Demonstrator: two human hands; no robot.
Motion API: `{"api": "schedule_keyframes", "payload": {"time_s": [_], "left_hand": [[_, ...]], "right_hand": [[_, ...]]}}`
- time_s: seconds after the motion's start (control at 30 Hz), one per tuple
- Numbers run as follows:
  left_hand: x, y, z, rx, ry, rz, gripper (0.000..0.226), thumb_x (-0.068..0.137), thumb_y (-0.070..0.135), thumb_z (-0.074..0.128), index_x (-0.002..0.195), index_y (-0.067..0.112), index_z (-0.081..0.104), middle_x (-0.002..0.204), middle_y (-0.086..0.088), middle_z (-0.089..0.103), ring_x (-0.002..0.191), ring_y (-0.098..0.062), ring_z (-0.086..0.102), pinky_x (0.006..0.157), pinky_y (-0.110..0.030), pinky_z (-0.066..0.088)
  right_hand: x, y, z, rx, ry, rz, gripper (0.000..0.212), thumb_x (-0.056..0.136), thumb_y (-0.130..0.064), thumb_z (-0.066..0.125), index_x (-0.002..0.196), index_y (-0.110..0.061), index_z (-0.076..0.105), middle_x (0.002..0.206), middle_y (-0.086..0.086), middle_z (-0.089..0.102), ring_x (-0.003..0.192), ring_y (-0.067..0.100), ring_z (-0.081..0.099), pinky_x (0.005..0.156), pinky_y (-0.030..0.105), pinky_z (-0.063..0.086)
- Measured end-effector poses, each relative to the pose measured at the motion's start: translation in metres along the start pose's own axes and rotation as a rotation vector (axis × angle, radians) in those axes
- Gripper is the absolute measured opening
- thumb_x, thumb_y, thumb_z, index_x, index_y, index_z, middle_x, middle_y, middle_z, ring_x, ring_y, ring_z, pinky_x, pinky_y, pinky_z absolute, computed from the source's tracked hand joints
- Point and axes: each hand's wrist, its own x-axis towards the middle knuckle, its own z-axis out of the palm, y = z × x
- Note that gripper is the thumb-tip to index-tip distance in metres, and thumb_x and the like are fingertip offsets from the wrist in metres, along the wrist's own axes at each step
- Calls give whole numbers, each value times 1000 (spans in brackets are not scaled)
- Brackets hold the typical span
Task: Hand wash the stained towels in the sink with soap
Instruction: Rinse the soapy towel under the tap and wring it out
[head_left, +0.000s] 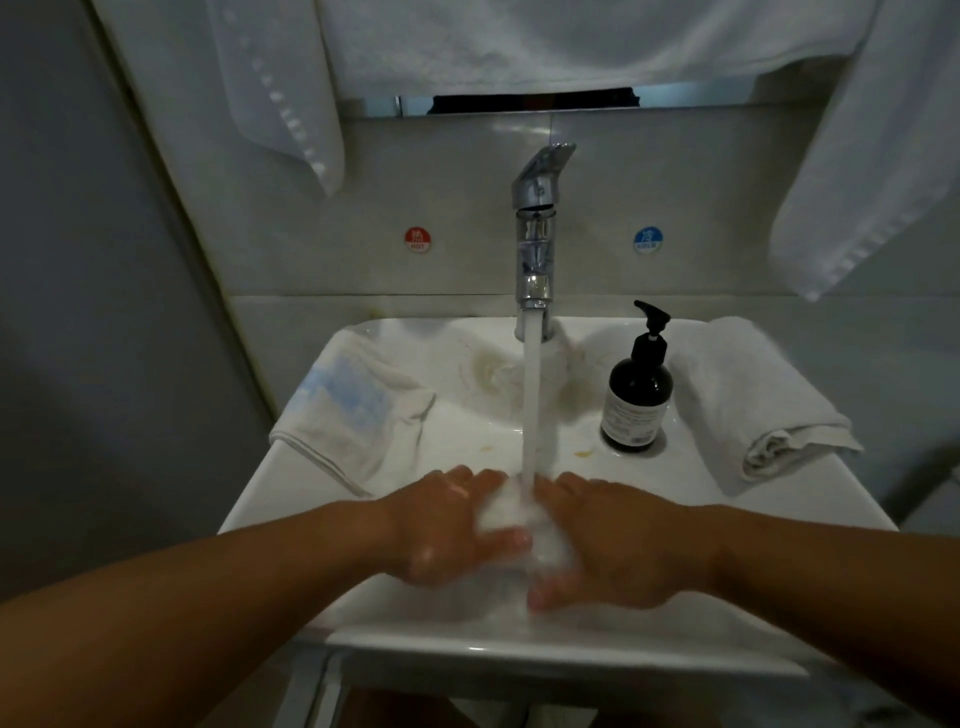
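Observation:
Water runs from the chrome tap (535, 249) into the white sink (270, 488). Under the stream my left hand (447, 525) and my right hand (608, 540) hold a small bunched white towel (511, 512) between them, fingers curled round it. The cloth is blurred and covered in foam or water. A white towel with a blue patch (348, 410) lies over the sink's left rim. A folded white towel (748, 400) rests on the right rim. A dark pump bottle of soap (636, 389) stands right of the tap.
White towels hang from above, one on the left (280, 88), one across the middle (571, 41), one on the right (878, 156). Red hot and blue cold stickers sit on the tiled wall. Yellowish stains (584, 453) mark the sink deck.

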Motion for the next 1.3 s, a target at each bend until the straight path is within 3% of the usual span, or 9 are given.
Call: {"api": "schedule_keyframes", "payload": {"time_s": [0.13, 0.3, 0.47, 0.6, 0.7, 0.83, 0.93, 1.1, 1.3], "left_hand": [[13, -4, 7, 383, -60, 143, 52, 101, 65, 31, 150, 45, 32, 157, -1, 23, 134, -27, 38, 111, -42, 37], [27, -10, 7, 301, 85, 64, 69, 89, 80, 29, 123, 25, 51, 114, -2, 61, 85, -15, 58, 79, -30, 46], [36, -18, -1, 207, 100, -59, 40, 96, 56, 59, 120, 24, 64, 109, -5, 66, 100, -23, 65, 68, -20, 41], [30, -21, -7, 49, 198, -67, 59, 91, 67, 56, 123, 18, 68, 115, -4, 70, 106, -21, 64, 90, -28, 49], [15, -17, -4, -122, 178, 38, 63, 98, 62, 48, 151, 30, 39, 144, -2, 55, 133, -21, 50, 111, -32, 37], [17, -5, 2, 210, 29, 29, 86, 90, 73, 49, 156, 30, 16, 146, -5, 42, 131, -26, 44, 110, -40, 38], [28, -6, 4, 364, 57, 56, 60, 102, 57, 40, 147, 18, 35, 135, -13, 50, 114, -30, 56, 96, -40, 48], [34, -10, 2, 317, 218, 15, 57, 97, 58, 36, 126, 14, 57, 117, -12, 67, 99, -32, 65, 85, -38, 53], [23, -26, -4, -136, 89, 44, 45, 77, 82, 58, 90, 39, 63, 85, 12, 69, 77, -9, 65, 72, -26, 53]], "right_hand": [[13, 0, 4, -115, 19, 23, 91, 85, -73, 60, 153, -28, 20, 136, 8, 50, 107, 25, 60, 95, 41, 53], [27, 4, -5, -102, 84, 66, 68, 82, -75, 64, 129, -28, 48, 108, -1, 64, 89, 18, 64, 81, 38, 58], [27, 5, -7, 192, 92, 61, 52, 75, -67, 76, 111, -32, 65, 102, -12, 68, 88, 9, 64, 82, 29, 56], [14, 15, -15, 226, 105, 129, 81, 75, -76, 69, 141, -36, 42, 130, -8, 50, 111, 12, 54, 97, 30, 48], [1, 14, -13, 40, 59, 33, 100, 77, -78, 65, 154, -42, 13, 140, -7, 40, 121, 15, 46, 105, 33, 41], [10, 10, 6, -97, 47, 20, 100, 86, -70, 61, 156, -37, -3, 137, 6, 41, 114, 23, 51, 99, 39, 47], [22, 14, 2, -67, 78, 86, 74, 95, -70, 47, 149, -30, 16, 122, 9, 54, 99, 27, 60, 91, 44, 52], [24, 18, -3, 48, 209, 75, 78, 81, -88, 40, 131, -29, 45, 103, 1, 65, 85, 19, 62, 73, 35, 51], [13, 29, -11, 323, 207, 50, 43, 78, -59, 77, 105, -34, 55, 97, -12, 66, 84, 10, 62, 73, 26, 53]]}}
